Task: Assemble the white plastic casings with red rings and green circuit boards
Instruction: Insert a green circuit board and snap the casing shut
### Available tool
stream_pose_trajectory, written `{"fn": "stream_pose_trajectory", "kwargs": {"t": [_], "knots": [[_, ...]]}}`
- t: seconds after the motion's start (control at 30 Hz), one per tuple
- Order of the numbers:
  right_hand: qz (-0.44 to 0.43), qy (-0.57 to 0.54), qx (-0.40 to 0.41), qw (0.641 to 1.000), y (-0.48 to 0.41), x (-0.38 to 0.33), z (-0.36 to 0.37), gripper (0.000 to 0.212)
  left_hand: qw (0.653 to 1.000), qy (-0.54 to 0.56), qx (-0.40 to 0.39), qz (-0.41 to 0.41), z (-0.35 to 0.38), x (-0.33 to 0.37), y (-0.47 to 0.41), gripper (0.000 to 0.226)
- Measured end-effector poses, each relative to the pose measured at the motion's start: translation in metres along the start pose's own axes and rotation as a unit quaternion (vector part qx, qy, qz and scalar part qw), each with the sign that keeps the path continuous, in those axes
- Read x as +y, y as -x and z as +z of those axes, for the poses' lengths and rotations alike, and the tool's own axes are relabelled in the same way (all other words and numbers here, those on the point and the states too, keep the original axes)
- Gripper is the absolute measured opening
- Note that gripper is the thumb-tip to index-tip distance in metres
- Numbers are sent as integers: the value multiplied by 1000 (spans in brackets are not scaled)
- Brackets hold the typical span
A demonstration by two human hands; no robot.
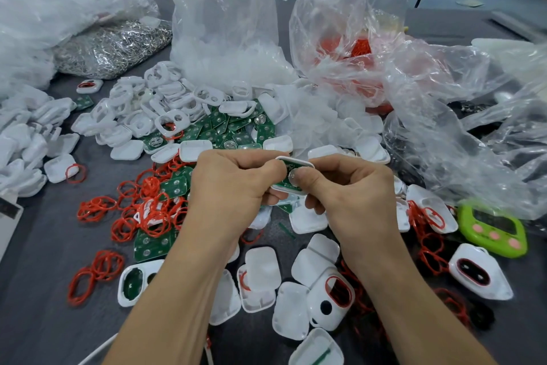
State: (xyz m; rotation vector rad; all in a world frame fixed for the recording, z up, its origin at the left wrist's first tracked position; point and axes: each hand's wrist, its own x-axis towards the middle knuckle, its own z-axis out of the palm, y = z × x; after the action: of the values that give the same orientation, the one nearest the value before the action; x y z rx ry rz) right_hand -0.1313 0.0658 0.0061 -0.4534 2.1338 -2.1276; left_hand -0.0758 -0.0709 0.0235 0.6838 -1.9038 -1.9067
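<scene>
Both hands pinch one white casing above the littered table.

Left hand and right hand grip it between them — green circuit board facing up, long axis running away from the person.

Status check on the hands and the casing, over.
Left hand and right hand both grip one white casing. Green circuit board sits inside it. Nothing blocking.

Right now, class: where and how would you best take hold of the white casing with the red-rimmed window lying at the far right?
Probably pinch the white casing across its two long outer edges, coming from above: it lies flat, window up, with its sides free, while loose red rings crowd its left.
</scene>
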Motion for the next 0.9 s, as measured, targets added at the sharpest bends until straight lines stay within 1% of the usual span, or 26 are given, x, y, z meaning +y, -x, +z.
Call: {"fn": "stream_pose_trajectory", "kwargs": {"t": [0.13,0.27,0.4,0.43,0.5,0.6,0.67,0.7,0.77,0.87,0.9], "knots": [[-5,3,3,1000,1,1,0,15,1000,-9,9,5,1,-1,0,21],[-5,5,9,1000,2,1,0,12,999,-25,21,22,1,-1,2,26],[2,6,5,1000,1,0,0,16,998,-49,16,26,-2,-2,1,23],[11,3,5,1000,1,0,0,16,999,-46,6,22,-3,-2,1,21],[44,-28,10,999,0,-1,1,15,1000,-4,-13,1,-2,-1,1,16],[115,-121,35,985,0,-4,4,15,996,69,-32,-40,2,4,4,19],[153,-168,46,973,1,-5,5,19,995,80,-22,-52,4,4,4,12],[161,-173,42,971,2,-6,6,20,996,74,-11,-49,5,4,4,10],[153,-151,26,976,3,-5,8,19,998,53,13,-35,4,2,2,15],[113,-73,3,991,5,-5,9,15,999,20,32,-12,3,1,2,9],[102,-56,-4,993,6,-4,9,13,999,14,37,-2,3,1,3,10]]}}
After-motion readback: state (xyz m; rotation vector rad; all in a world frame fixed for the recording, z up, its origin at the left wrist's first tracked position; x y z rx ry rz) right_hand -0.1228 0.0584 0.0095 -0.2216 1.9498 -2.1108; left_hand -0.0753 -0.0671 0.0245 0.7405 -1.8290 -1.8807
